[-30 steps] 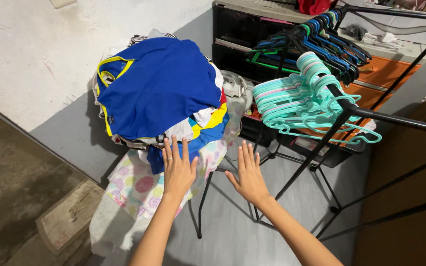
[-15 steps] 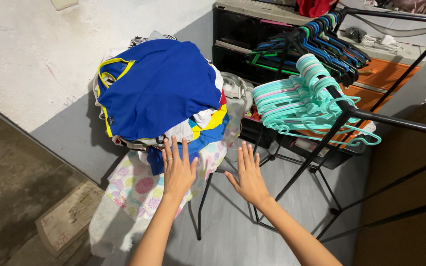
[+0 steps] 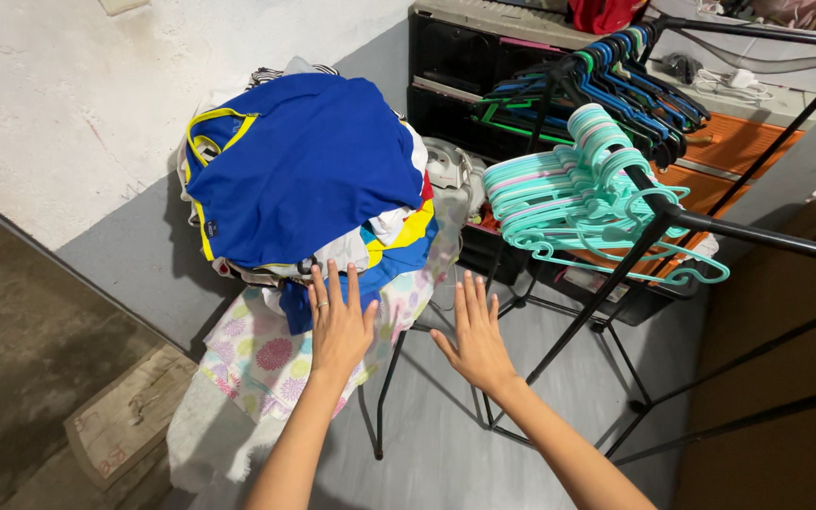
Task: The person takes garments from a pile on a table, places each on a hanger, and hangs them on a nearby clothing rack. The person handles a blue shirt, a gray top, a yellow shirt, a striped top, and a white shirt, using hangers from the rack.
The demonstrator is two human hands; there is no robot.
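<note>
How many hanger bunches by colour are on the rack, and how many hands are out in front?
Teal hanger bunch: 1
Dark blue and black hanger bunch: 1
Hands: 2, left hand and right hand, both open
Total: 4

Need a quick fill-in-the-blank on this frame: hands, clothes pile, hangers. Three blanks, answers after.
1. The top garment on the clothes pile is a ____ shirt with yellow trim.
2. The left hand lies flat over a ____-print cloth under the pile.
3. The mint-green hangers hang on a ____ rack, beyond the empty right hand.

Missing words: blue; floral; black
</note>
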